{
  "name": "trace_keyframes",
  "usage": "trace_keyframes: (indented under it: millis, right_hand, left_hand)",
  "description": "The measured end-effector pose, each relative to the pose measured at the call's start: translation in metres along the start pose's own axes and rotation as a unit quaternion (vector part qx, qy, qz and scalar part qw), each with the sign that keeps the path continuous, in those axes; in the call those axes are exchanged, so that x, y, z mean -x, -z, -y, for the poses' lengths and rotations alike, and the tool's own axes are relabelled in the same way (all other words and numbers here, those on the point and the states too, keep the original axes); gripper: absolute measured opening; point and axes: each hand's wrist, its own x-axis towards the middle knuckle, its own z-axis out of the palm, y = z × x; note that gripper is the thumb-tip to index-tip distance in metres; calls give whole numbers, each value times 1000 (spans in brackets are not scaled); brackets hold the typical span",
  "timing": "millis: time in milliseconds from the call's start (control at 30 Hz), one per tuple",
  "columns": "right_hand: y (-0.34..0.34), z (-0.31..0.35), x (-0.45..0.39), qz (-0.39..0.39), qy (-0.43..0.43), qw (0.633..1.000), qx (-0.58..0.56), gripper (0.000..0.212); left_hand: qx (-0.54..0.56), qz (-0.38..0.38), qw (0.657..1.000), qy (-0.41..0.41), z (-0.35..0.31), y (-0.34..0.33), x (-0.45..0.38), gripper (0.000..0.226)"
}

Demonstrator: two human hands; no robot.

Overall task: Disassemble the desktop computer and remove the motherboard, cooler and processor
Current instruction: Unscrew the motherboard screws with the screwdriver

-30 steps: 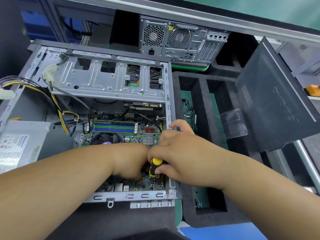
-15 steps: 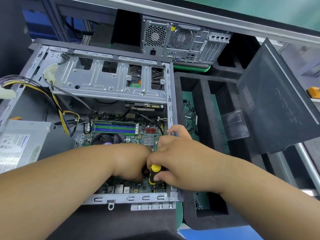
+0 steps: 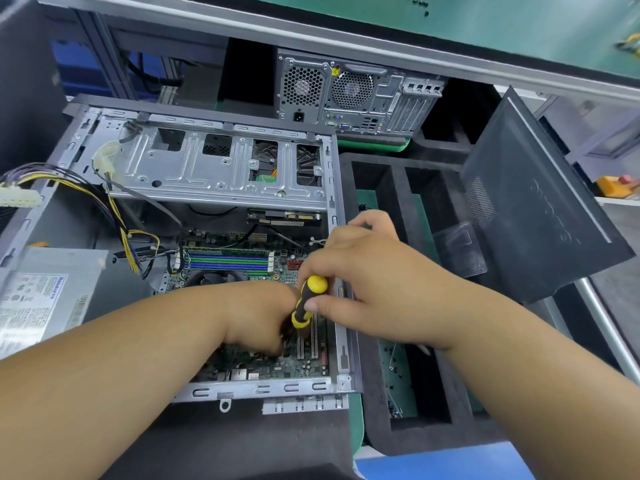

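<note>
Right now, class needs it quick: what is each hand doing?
Left hand: down on the motherboard, fingers hidden; cannot tell.
Right hand: gripping the yellow-and-black screwdriver.

We are finding almost no legible text. Well to the left of the fingers [image 3: 313, 304] of the right hand, the white paper label [image 3: 31, 306] on the grey metal power supply box is showing a blue brand word and small print, all too blurred to read. To their right, embossed letters on the black case side panel [image 3: 540, 216] are staying unreadable.
</note>
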Motion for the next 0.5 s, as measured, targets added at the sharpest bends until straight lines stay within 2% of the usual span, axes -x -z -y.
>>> trace_keyframes:
  millis: [133,333,500]
  right_hand:
    - [7,3,0,-50,-34,998,-24,14]
    - [13,11,5,-106,-58,992,-27,14]
    - [14,13,18,-164,-80,983,-24,14]
  left_hand:
    - [31,-25,999,14,6,3,5,24]
    - [46,-64,996,34,14,5,4,9]
    - [45,-134,988,55,14,12,12,13]
